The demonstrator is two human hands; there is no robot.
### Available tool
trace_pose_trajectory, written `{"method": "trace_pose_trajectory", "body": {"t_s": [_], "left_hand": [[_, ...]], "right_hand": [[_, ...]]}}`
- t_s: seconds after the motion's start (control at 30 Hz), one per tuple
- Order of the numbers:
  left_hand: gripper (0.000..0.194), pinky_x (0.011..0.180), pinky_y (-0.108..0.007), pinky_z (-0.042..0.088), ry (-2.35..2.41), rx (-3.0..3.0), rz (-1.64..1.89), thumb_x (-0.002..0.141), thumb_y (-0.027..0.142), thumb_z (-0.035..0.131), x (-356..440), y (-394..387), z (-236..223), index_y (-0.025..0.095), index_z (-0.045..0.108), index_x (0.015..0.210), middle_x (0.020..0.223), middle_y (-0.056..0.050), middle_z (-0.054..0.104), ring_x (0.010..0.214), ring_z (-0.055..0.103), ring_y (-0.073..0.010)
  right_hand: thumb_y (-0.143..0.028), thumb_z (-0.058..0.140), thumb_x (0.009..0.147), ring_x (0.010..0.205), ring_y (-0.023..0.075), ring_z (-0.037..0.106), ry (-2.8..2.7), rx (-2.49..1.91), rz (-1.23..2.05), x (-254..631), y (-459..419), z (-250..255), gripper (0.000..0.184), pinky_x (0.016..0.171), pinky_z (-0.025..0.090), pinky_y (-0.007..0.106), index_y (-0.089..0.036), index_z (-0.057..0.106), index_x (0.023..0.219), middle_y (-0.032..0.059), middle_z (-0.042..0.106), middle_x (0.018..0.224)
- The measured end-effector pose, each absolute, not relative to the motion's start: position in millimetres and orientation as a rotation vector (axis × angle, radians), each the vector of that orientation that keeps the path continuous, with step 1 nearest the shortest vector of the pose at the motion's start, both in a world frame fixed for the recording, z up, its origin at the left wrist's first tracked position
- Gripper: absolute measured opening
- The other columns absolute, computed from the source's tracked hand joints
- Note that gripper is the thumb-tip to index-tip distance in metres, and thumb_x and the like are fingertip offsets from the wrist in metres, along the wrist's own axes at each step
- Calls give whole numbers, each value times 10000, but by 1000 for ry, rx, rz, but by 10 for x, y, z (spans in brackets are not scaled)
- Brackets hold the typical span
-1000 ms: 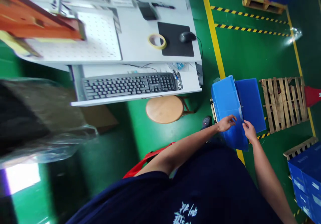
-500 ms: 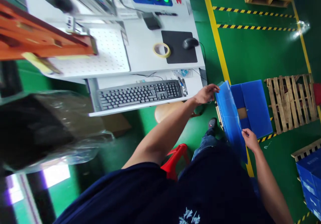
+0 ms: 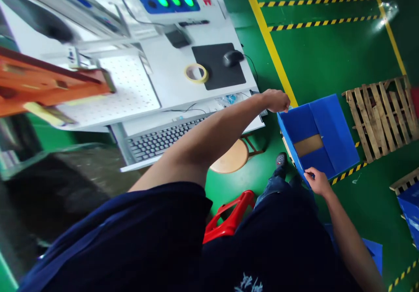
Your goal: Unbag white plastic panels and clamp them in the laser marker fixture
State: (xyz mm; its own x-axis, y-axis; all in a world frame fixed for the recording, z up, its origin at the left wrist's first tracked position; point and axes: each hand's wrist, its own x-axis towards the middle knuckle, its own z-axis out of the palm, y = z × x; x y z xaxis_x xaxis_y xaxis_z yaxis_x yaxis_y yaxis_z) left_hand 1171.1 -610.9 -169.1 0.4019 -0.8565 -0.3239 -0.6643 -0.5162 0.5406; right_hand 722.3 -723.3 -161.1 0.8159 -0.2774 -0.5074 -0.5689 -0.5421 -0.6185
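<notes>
A blue box (image 3: pixel 337 130), its top open, stands to the right of the desk, with a brown patch (image 3: pixel 309 146) showing inside. My left hand (image 3: pixel 277 101) is closed in a fist at the box's upper left corner. A small clear scrap seems to show by its fingertips, but what they grip is hidden. At the lower end of the same side, my right hand (image 3: pixel 317 181) pinches the edge of the box's near flap (image 3: pixel 290 139) between thumb and fingers.
To the left, a white desk (image 3: pixel 170 73) carries a tape roll (image 3: pixel 196 73), a mouse (image 3: pixel 233 58) and a keyboard (image 3: pixel 157 141). A round wooden stool (image 3: pixel 231 157) and a red stool (image 3: pixel 229 218) stand close by. A wooden pallet (image 3: pixel 382 117) lies beyond the box.
The near flap, raised before, has gone down, so more of the box's inside shows. My left hand has reached further out and closed. My right hand keeps its pinch.
</notes>
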Motion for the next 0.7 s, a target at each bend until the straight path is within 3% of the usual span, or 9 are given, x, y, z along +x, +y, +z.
{"method": "trace_pose_trajectory", "body": {"t_s": [0.13,0.23,0.33,0.5,0.7], "left_hand": [[140,960,-297,500,-1357,2283,-938,915,254,761,11827,-6186,-1737,184,867,976,869,-12,752,941,735,-214],[220,904,-251,472,-1359,2124,-1124,854,306,886,11917,-6084,-1723,187,882,1039,917,-11,796,908,724,-191],[259,823,-206,433,-1335,2101,-1296,717,140,980,11944,-5989,-1725,166,878,954,825,18,791,802,685,-153],[182,719,-181,377,-1254,2161,-1254,761,-14,930,11874,-6026,-1827,108,830,854,659,45,730,686,559,-109],[181,892,-250,461,-1182,2149,-1172,796,-24,895,11781,-6140,-1942,107,776,762,565,43,655,653,554,-120]], "right_hand": [[-486,607,1033,1046,306,777,602,-2155,452,7198,-7147,-1623,239,892,590,408,-320,762,1110,32,818,1097],[-464,600,1047,1064,305,771,604,-2149,446,7187,-7164,-1601,228,909,581,406,-317,760,1115,34,817,1134],[-450,605,1050,1028,299,773,610,-2140,456,7198,-7215,-1568,220,899,575,399,-320,766,1123,29,818,1139],[-411,632,1050,1063,283,772,575,-2112,492,7234,-7227,-1556,180,893,567,372,-320,775,1109,17,820,1120],[-374,665,1054,1081,260,770,578,-2092,499,7237,-7194,-1578,151,912,557,346,-304,785,1113,7,821,1158]]}}
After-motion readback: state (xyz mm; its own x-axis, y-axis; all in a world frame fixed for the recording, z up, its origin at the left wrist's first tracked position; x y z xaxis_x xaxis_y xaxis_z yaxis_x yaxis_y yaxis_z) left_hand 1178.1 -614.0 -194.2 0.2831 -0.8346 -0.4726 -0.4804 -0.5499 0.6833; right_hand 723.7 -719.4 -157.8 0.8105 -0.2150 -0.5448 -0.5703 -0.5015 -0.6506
